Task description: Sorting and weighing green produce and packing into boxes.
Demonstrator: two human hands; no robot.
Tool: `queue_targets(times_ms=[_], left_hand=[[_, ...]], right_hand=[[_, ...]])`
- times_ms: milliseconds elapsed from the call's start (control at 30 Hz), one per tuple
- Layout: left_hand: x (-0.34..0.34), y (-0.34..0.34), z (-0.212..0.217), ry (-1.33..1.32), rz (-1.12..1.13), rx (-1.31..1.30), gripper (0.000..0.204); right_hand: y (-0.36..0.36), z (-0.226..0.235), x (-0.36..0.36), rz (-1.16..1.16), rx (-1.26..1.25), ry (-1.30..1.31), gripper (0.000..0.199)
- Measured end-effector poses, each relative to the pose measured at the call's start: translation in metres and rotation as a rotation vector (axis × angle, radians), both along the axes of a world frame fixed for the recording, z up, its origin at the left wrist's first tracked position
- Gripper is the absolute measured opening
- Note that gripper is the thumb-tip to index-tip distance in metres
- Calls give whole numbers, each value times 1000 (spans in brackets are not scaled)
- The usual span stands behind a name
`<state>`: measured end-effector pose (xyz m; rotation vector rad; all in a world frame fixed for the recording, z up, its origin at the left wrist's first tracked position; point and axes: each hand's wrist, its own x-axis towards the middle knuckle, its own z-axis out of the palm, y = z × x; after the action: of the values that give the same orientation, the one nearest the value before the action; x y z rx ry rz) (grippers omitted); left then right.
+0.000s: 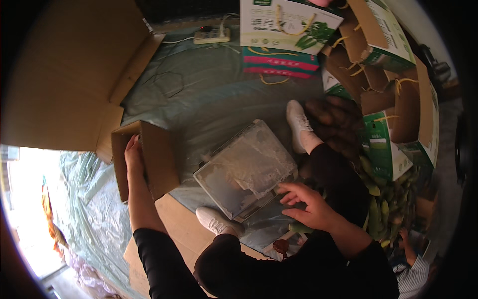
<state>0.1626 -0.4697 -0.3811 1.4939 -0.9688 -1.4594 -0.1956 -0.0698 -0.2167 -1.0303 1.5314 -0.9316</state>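
My left hand [133, 155] is at a small brown cardboard box [163, 159] on the left, its fingers closed over one wall of the box. The box's inside is mostly hidden by the hand and arm. In front of me my right hand [311, 207] holds nothing, its fingers apart, close to the near right corner of a clear plastic bin [249, 162]. The bin lies tilted between my feet, and its cloudy surface blurs whatever is inside. Just under my right wrist a green radish [298, 227] shows in part.
Large cardboard [59, 74] stands at the far left. Green-and-white gift cartons [381, 144] with yellow cord handles line the right, above heaped green radishes [383, 214]. A power strip [211, 36] lies at the back on plastic sheeting [199, 94]. Another person's striped sleeve [413, 279] shows lower right.
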Motion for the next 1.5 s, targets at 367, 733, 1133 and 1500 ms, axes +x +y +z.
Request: queue_targets(times_ms=[367,733,1133,1500], left_hand=[[15,11,21,-358,-107,-122,42],[-81,200,145,-204,-272,-327,30],[-206,368,271,-450,-1188,-589,30],[-216,418,240,-410,-1255,-477,30]], right_hand=[[18,17,-7,85,-75,34,51],[85,60,-67,-137,-386,190,40],[205,102,-221,-836,-523,1161,30],[169,98,-289,12,-19,1981,36]])
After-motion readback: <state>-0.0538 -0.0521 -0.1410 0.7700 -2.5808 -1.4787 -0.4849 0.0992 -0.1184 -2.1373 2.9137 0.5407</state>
